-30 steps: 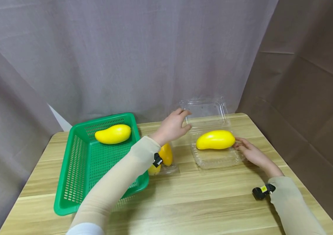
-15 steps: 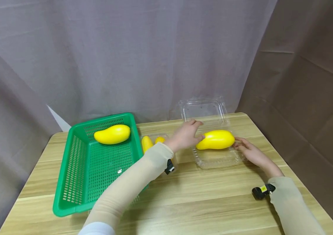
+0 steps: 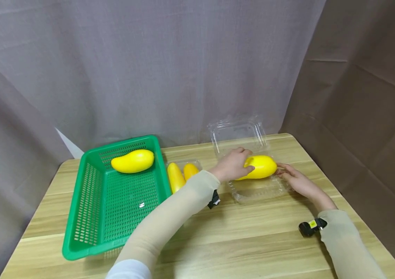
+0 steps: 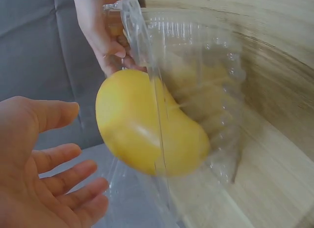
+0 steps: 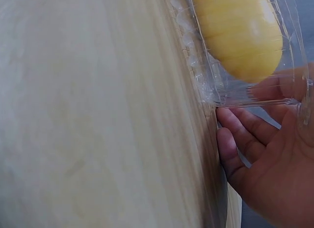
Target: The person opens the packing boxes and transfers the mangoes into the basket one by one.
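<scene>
A yellow mango [image 3: 263, 167] lies in the base of a clear plastic clamshell box [image 3: 256, 193], whose lid [image 3: 236, 135] stands open behind it. My left hand [image 3: 233, 164] is over the box's left side and overlaps the mango's left end in the head view. In the left wrist view its fingers [image 4: 71, 178] are spread and loosely bent, with a gap to the mango [image 4: 142, 122]. At the box's right end, my right hand [image 3: 299, 182] has its fingertips by the wall. Relaxed fingers and thumb of the right hand [image 5: 279, 164] touch that end in the right wrist view.
Left on the wooden table [image 3: 214, 240] stands a green perforated basket [image 3: 73, 217] with one mango [image 3: 133, 161] inside. Between basket and box is another clear container [image 3: 197, 161] holding mangoes [image 3: 176, 178], partly hidden by the left sleeve. Grey curtains close off the back.
My left hand has moved right, from beside the lid to over the mango's left end, uncovering the mangoes in the second container. My right hand stays in place at the box's end.
</scene>
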